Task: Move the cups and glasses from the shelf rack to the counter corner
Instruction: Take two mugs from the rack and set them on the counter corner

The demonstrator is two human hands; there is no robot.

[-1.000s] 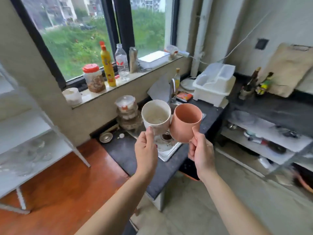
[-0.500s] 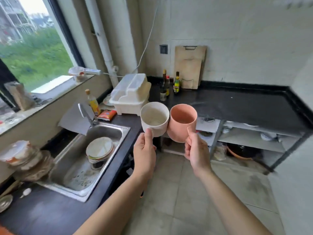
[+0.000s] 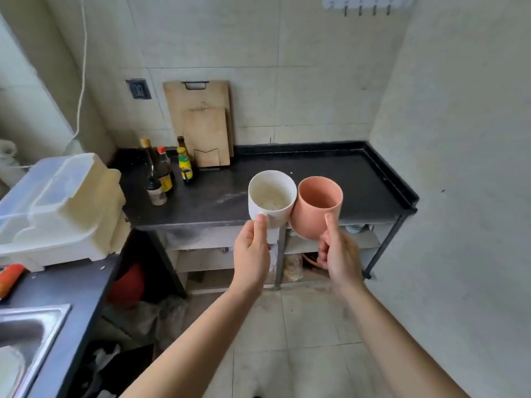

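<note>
My left hand grips a white cup by its near side, thumb on the rim. A pink cup is held the same way in my right hand. Both cups touch side by side, tilted so their mouths face me, and the white one has a stained inside. They hang in the air over the front edge of the black counter, which ends in a corner between two tiled walls at the right. The shelf rack is out of view.
Several sauce bottles stand at the counter's back left, with wooden cutting boards leaning on the wall. A white plastic dish box and a steel sink lie to the left. Shelves with dishes sit under the counter.
My view has swung right, from the window and sink to the black counter and wall corner. Both hands keep the cups together in front of me, and the counter is closer.
</note>
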